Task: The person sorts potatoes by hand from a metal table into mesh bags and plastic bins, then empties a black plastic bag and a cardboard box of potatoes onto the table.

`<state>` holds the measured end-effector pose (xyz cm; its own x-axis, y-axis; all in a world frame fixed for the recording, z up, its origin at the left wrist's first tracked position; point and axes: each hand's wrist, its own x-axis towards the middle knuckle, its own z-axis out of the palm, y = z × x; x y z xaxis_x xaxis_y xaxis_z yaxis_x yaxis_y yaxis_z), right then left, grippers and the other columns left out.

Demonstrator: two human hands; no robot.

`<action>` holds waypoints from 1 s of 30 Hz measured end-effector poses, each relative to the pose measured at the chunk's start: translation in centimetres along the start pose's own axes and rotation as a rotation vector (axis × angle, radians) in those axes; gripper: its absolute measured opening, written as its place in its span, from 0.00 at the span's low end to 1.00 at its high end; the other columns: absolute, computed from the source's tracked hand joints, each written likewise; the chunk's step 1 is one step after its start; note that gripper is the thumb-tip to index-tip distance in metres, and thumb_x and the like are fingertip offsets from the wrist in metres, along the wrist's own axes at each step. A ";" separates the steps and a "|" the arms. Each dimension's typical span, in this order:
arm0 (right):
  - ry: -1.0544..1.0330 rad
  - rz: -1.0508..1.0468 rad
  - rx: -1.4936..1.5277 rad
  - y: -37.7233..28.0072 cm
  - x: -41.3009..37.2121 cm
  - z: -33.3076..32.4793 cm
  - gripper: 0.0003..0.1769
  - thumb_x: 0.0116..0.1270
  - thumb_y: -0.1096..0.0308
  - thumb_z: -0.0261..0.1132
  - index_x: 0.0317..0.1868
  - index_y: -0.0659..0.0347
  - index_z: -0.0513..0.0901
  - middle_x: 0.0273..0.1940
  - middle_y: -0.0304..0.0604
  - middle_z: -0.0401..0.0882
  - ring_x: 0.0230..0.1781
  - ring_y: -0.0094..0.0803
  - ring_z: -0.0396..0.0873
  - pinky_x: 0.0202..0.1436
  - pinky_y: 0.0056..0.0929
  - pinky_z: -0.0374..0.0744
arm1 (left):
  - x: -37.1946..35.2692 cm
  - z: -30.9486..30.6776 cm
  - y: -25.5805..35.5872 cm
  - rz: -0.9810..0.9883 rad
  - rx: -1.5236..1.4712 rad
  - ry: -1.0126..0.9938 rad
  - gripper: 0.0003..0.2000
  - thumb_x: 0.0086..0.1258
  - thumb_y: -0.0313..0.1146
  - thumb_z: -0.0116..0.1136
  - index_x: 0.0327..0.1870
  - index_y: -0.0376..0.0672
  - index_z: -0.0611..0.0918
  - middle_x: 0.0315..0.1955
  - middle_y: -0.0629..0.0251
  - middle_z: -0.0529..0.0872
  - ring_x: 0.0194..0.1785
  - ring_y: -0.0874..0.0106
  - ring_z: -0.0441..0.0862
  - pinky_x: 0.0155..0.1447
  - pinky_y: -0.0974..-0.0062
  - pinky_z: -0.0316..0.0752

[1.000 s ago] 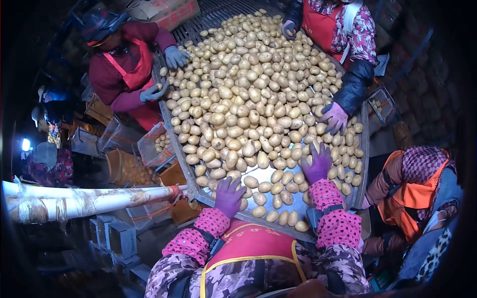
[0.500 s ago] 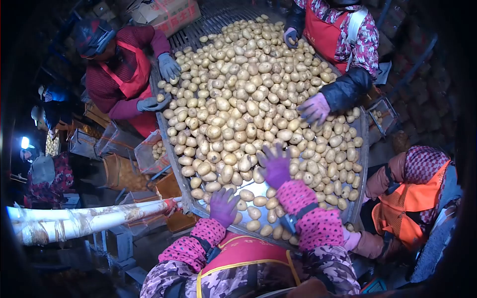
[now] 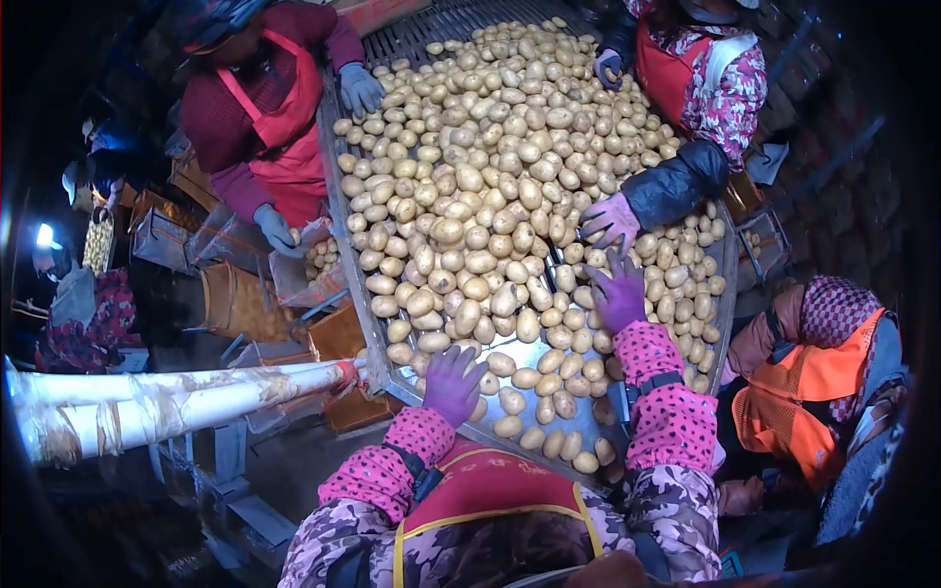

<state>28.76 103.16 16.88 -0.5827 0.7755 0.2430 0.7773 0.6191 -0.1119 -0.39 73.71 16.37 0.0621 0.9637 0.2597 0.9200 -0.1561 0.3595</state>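
A broad heap of potatoes covers the metal sorting table. My left hand, in a purple glove, rests near the table's front edge beside a few loose potatoes, its fingers spread and holding nothing. Farther forward and to the right, my right hand, gloved in purple too, lies over the potatoes with fingers apart. It is close to a co-worker's pinkish glove. Bare metal shows between my hands, with loose potatoes scattered nearby.
A co-worker in a red apron stands at the left, one grey glove holding a potato. Another leans in at the upper right; a person in an orange vest is at the right. Wrapped white pipes reach the table's left corner.
My right hand has moved right and slightly forward over the potatoes. The left co-worker's lower hand has left the table edge with a potato. The view has shifted a little.
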 end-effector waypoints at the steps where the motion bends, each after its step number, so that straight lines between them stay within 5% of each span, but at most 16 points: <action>1: 0.007 -0.001 -0.011 0.1 -0.1 -0.1 0.30 0.63 0.62 0.75 0.66 0.27 0.86 0.79 0.49 0.71 0.76 0.61 0.68 0.76 0.63 0.69 | -0.1 0.0 0.0 -0.012 -0.010 -0.010 0.24 0.64 0.35 0.67 0.64 0.51 0.86 0.68 0.53 0.81 0.71 0.46 0.76 0.76 0.34 0.65; 3: -0.013 0.011 0.006 -0.1 0.1 -0.6 0.28 0.63 0.65 0.74 0.65 0.36 0.87 0.77 0.51 0.73 0.75 0.61 0.68 0.75 0.62 0.70 | -0.4 0.4 -0.2 -0.010 -0.019 0.012 0.24 0.65 0.35 0.67 0.65 0.52 0.86 0.69 0.53 0.81 0.72 0.46 0.75 0.77 0.34 0.64; 6: 0.221 0.044 -0.078 -2.7 -1.0 -1.1 0.26 0.64 0.67 0.71 0.64 0.48 0.87 0.75 0.53 0.75 0.72 0.61 0.71 0.72 0.63 0.72 | -0.9 0.7 -0.5 -0.026 -0.028 0.023 0.25 0.65 0.36 0.67 0.66 0.52 0.85 0.70 0.53 0.80 0.73 0.45 0.75 0.79 0.33 0.63; 8: 0.158 0.064 0.200 -5.7 -2.0 -0.6 0.22 0.65 0.69 0.70 0.60 0.59 0.86 0.62 0.56 0.79 0.61 0.56 0.80 0.59 0.56 0.80 | -0.8 0.9 -0.5 -0.031 -0.028 0.031 0.25 0.65 0.36 0.67 0.66 0.52 0.85 0.70 0.53 0.80 0.73 0.45 0.74 0.79 0.34 0.63; 10: -0.158 0.120 0.422 -8.3 -3.7 0.2 0.24 0.65 0.67 0.71 0.62 0.61 0.84 0.60 0.57 0.78 0.58 0.53 0.80 0.56 0.53 0.82 | -0.9 1.0 -0.4 -0.024 -0.016 0.041 0.26 0.63 0.34 0.68 0.66 0.53 0.85 0.68 0.53 0.79 0.72 0.45 0.73 0.78 0.36 0.64; 17: -0.203 0.242 0.151 -11.4 -2.0 3.0 0.42 0.60 0.62 0.76 0.76 0.56 0.73 0.77 0.58 0.67 0.61 0.58 0.81 0.60 0.53 0.83 | -1.0 0.9 -0.1 -0.028 -0.020 0.020 0.25 0.64 0.35 0.66 0.66 0.52 0.85 0.69 0.54 0.79 0.72 0.44 0.73 0.77 0.36 0.64; 21: -0.404 0.328 0.296 -10.2 -4.5 8.2 0.33 0.68 0.61 0.73 0.73 0.53 0.77 0.64 0.41 0.80 0.68 0.46 0.77 0.63 0.45 0.82 | 0.0 0.6 -0.1 -0.023 -0.004 0.026 0.25 0.64 0.34 0.65 0.66 0.52 0.85 0.69 0.53 0.79 0.72 0.44 0.73 0.77 0.37 0.64; 30: -0.154 0.369 0.486 -11.1 -3.2 2.0 0.25 0.66 0.59 0.77 0.60 0.56 0.83 0.57 0.47 0.82 0.58 0.48 0.83 0.58 0.44 0.84 | 0.1 -1.3 1.3 -0.050 -0.079 0.022 0.27 0.68 0.38 0.67 0.70 0.50 0.83 0.72 0.51 0.78 0.72 0.42 0.74 0.78 0.36 0.63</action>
<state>21.48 94.05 15.42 -0.3528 0.9351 -0.0327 0.7580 0.2651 -0.5959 0.32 73.32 18.02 0.0069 0.9658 0.2591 0.8882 -0.1250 0.4422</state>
